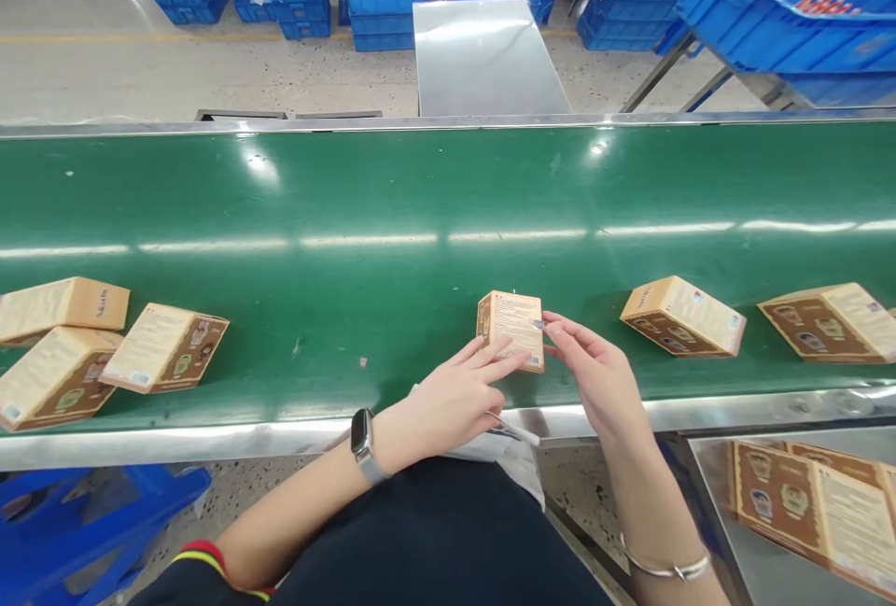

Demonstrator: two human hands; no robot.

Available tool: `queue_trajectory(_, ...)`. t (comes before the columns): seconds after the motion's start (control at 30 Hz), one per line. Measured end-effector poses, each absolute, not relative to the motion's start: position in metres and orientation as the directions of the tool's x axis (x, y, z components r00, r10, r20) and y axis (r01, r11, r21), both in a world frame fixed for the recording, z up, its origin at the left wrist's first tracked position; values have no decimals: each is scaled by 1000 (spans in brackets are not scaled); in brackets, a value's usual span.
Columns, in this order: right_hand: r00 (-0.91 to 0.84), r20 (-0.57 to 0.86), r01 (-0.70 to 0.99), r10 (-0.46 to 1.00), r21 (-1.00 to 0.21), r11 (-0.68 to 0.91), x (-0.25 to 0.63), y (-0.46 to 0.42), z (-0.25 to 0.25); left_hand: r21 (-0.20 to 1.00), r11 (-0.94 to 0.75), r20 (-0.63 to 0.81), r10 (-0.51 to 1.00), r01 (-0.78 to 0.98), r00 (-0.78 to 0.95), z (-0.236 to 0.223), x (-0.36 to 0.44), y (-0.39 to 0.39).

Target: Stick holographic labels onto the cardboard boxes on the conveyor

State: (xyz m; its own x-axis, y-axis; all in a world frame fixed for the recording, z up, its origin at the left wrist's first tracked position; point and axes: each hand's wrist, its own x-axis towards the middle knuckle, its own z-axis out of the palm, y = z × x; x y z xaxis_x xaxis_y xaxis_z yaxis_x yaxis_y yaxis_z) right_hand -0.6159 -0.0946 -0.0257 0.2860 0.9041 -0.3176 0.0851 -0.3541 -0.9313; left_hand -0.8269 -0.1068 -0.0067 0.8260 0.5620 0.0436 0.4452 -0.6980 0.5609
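Note:
A small tan cardboard box [514, 326] lies on the green conveyor belt [420, 214] near its front edge. My left hand [455, 396] rests its outstretched fingers on the box's lower front, steadying it; a watch is on that wrist. My right hand [595, 373] is at the box's right edge, thumb and forefinger pinched on something small and pale at the box's upper right corner. A white sheet [514, 447] lies under my left hand at the belt's edge.
Three like boxes [164, 347] sit on the belt at left, two more [682, 315] at right. A stack of flat printed cartons [812, 503] lies on a steel surface at lower right. Blue crates [382, 4] stand on the floor beyond; a blue stool [77, 531] at lower left.

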Motion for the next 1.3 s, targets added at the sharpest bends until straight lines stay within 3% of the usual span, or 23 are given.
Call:
queue_trajectory(0.3, 377, -316, 129, 871, -913, -387, -607, -82, -30, 571, -690, 6, 546, 446, 838, -9, -805, -97)
queue_trajectory(0.63, 525, -71, 451, 848, -821, -349, -610, -85, -23, 574, -698, -1, 523, 428, 853, -7, -785, -90)
queue_trajectory(0.93, 620, 23, 461, 785, -820, -340, -588, -69, -44, 531, -737, -2, 493, 419, 870, -11, -766, -83)
queue_trajectory(1.17, 534, 46, 532, 844, -794, -293, -570, -65, -42, 642, -683, 7, 461, 349, 888, -13, -754, -75)
queue_trajectory(1.3, 451, 102, 577, 886, -791, -203, -575, -81, -16, 783, -473, -16, 633, 403, 774, 5, -782, -76)
